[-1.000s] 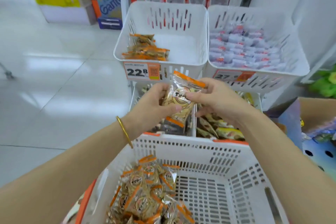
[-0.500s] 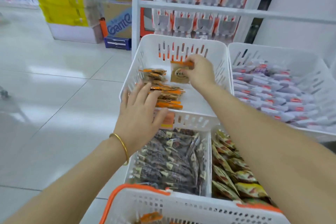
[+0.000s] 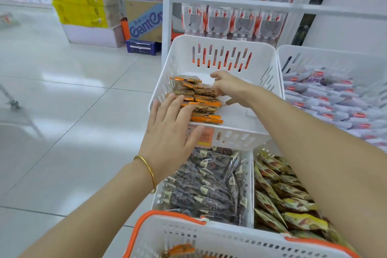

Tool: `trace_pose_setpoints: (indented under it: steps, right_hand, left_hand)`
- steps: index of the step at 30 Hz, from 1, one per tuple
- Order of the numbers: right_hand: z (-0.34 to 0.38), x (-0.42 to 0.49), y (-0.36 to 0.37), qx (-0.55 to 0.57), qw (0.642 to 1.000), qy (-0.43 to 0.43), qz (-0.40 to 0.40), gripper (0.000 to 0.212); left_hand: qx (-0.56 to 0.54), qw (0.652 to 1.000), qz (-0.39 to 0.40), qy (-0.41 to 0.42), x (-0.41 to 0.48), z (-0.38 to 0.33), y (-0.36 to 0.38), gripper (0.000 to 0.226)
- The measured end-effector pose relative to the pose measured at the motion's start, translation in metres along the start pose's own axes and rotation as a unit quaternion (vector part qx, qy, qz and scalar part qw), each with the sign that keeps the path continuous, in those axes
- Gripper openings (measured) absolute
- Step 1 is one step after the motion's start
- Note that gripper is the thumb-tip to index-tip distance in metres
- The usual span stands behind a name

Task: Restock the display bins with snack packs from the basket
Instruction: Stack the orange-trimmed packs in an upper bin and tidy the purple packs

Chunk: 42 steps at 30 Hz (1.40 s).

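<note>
A row of orange-edged snack packs [image 3: 204,103] stands along the left side of the upper white display bin [image 3: 259,115]. My right hand [image 3: 230,88] reaches into the bin, its curled fingertips against the right ends of the packs and its thumb held apart. My left hand [image 3: 169,134] lies flat with straight fingers over the bin's front rim and touches the nearest packs. The white basket with an orange rim [image 3: 188,234] sits at the bottom edge, where one orange pack [image 3: 180,250] shows.
A second upper bin [image 3: 366,63] on the right holds white and purple packs. Below are a bin of dark packs [image 3: 209,184] and a bin of yellow-green packs [image 3: 278,195]. Hanging bags [image 3: 230,21] fill the rack behind. Cartons [image 3: 144,21] stand on the tiled floor at left.
My right hand carried the pack from above the basket into the upper bin and lowered it onto the row. My left hand moved up to the bin's front rim.
</note>
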State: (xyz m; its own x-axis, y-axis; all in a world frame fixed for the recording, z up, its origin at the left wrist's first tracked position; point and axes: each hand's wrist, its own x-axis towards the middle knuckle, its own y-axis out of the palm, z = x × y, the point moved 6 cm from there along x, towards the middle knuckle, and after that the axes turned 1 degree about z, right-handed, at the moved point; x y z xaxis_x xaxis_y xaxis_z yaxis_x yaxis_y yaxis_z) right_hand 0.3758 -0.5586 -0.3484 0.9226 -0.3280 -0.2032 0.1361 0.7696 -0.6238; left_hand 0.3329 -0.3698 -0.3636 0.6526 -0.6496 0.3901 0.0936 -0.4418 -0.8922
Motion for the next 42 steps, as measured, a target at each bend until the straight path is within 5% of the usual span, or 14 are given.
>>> trace_pose_setpoints:
  steps: [4,8,11,14,19,28,30,32,36,42]
  right_hand:
    - [0.015,-0.066,-0.024,-0.001,0.992,-0.093,-0.083,0.060]
    - [0.001,-0.187,-0.009,0.149,0.964,-0.174,-0.134,0.044]
    - [-0.053,-0.256,0.053,0.203,0.971,-0.115,-0.058,0.039]
    - [-0.137,-0.295,0.126,0.113,0.992,0.035,0.041,0.031]
    - [-0.248,-0.325,0.202,-0.009,0.972,0.185,0.147,0.029]
    - [-0.321,-0.322,0.288,-0.084,0.966,0.189,0.157,0.056]
    - [-0.327,-0.315,0.294,-0.103,0.969,0.182,0.130,0.047]
    - [-0.328,-0.312,0.298,-0.068,0.977,0.176,0.095,0.016]
    - [-0.323,-0.316,0.293,0.003,0.986,0.157,0.053,0.043]
    - [-0.274,-0.308,0.211,0.023,0.980,0.103,0.168,0.028]
  left_hand:
    - [-0.014,1.000,-0.014,0.018,-0.025,-0.012,-0.024,0.059]
    - [-0.018,0.997,0.028,0.065,-0.080,-0.046,-0.037,0.049]
    - [-0.014,0.987,0.143,0.071,-0.138,-0.073,-0.024,0.043]
    - [-0.008,0.967,0.247,0.056,-0.189,-0.087,0.000,0.042]
    - [0.002,0.948,0.313,0.063,-0.239,-0.109,0.025,0.042]
    - [0.036,0.920,0.380,0.089,-0.242,-0.114,0.058,0.043]
    - [0.028,0.920,0.383,0.079,-0.241,-0.112,0.061,0.042]
    - [0.030,0.919,0.385,0.076,-0.241,-0.109,0.064,0.040]
    - [0.033,0.918,0.388,0.075,-0.243,-0.103,0.068,0.039]
    - [0.020,0.916,0.392,0.084,-0.234,-0.105,0.071,0.040]
